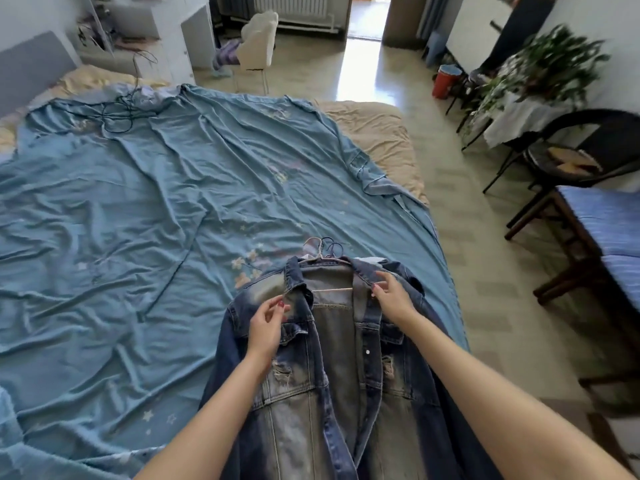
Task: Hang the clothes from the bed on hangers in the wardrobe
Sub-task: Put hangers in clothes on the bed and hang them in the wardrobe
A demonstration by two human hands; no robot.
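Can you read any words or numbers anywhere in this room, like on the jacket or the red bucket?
No, nothing here can be read.
Denim jacket: no label or tag with words shows.
Red bucket: too blurred to tell if it has writing.
Blue bedsheet: only printed stars and flowers, no letters.

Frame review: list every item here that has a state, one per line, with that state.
Denim jacket: lying on the bed, front open, hanger inside the collar.
Hanger: in the jacket, hook lying on the sheet.
Left hand: fingers curled on the left collar flap.
Right hand: pinching the right collar.
Blue sheet: spread out, wrinkled.
Black cord: loose, tangled on the sheet.
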